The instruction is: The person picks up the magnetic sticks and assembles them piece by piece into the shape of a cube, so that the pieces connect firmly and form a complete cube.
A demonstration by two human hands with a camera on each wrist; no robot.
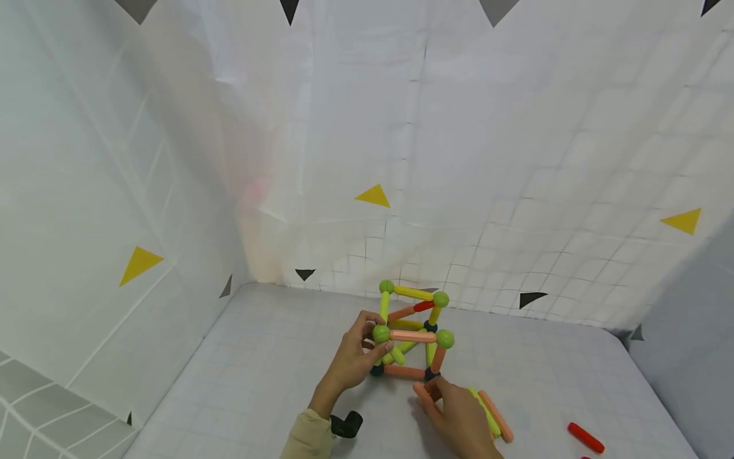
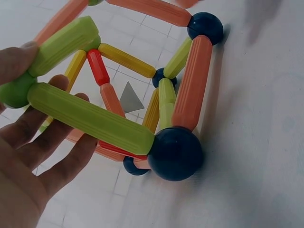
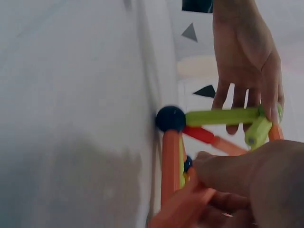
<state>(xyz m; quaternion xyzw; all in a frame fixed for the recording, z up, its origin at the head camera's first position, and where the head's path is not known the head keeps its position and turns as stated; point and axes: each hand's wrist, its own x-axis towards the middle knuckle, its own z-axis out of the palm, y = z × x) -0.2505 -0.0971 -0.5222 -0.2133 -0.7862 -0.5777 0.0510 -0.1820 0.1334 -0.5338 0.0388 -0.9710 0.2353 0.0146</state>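
Note:
A box-like frame of magnetic rods point(image 1: 413, 335) and balls stands on the table, with green balls point(image 1: 445, 338) on top and dark blue balls point(image 2: 175, 154) at the bottom. My left hand point(image 1: 352, 357) grips its near left upper corner. The thumb lies against a short green rod point(image 2: 66, 46) that juts out from the corner's green ball point(image 1: 381, 333), while the fingers reach behind the green upright point(image 2: 90, 116). Low before the near right corner, my right hand point(image 1: 461, 417) pinches an orange rod point(image 1: 425, 398). That rod overlaps the frame in the right wrist view.
Loose green point(image 1: 487, 414) and orange rods point(image 1: 497, 415) lie on the table just right of my right hand. Farther right is a red rod point(image 1: 586, 438). A black device point(image 1: 346, 424) sits at my left wrist. White sheeting point(image 1: 459, 159) with printed triangles rises behind the table.

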